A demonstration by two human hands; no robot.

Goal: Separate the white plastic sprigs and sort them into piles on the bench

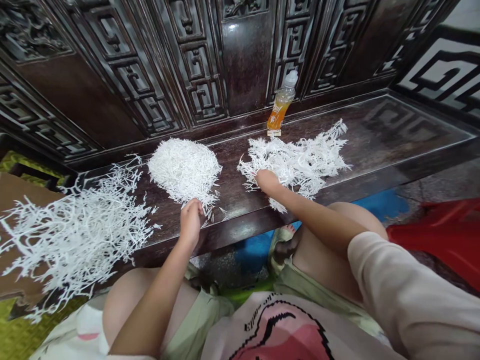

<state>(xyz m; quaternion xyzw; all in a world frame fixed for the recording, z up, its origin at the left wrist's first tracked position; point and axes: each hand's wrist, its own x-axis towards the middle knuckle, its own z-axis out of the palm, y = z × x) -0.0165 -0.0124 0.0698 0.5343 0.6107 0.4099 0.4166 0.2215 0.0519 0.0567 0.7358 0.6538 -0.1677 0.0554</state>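
Observation:
My left hand (191, 220) is closed, fingers curled, at the front edge of a heaped mound of short white plastic slivers (183, 167). Whatever it may hold is hidden by the fingers. A few loose slivers lie on the dark wood beside it. Among the near-left strands of a tangled pile of white branched plastic pieces (300, 160) is my right hand (267, 181), its fingers bent and partly hidden. On the left, bare white branched stems (86, 230) form a larger tangle, apart from both hands.
The piles lie on a long dark wooden bench (375, 130) with a carved back panel (247, 65). An orange drink bottle (279, 107) stands behind the right pile. Cardboard (22, 195) lies under the left stems. A red plastic stool (442, 235) is at right.

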